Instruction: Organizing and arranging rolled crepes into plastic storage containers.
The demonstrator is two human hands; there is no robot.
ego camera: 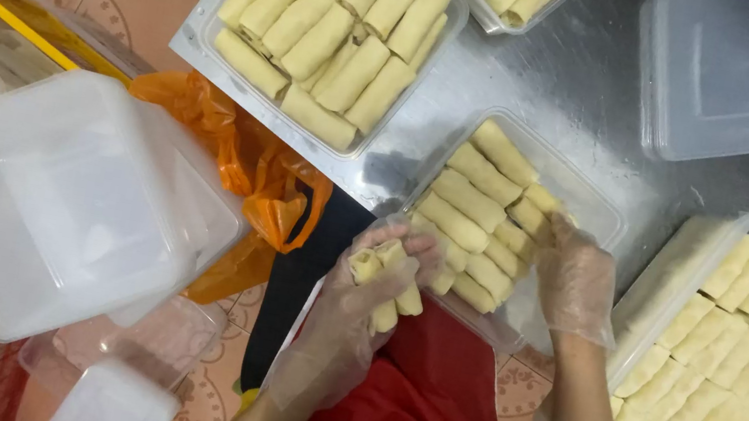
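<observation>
Right now my left hand (gloved) is closed around a few spring rolls just beside the clear tray on the steel desk, while my right hand, fingers loosely curled, presses a roll into that tray.

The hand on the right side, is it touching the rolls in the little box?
Touching. In the head view, the right hand, in a clear glove, has its fingertips pressed on a roll at the edge of the small clear container; no gap shows.
</observation>
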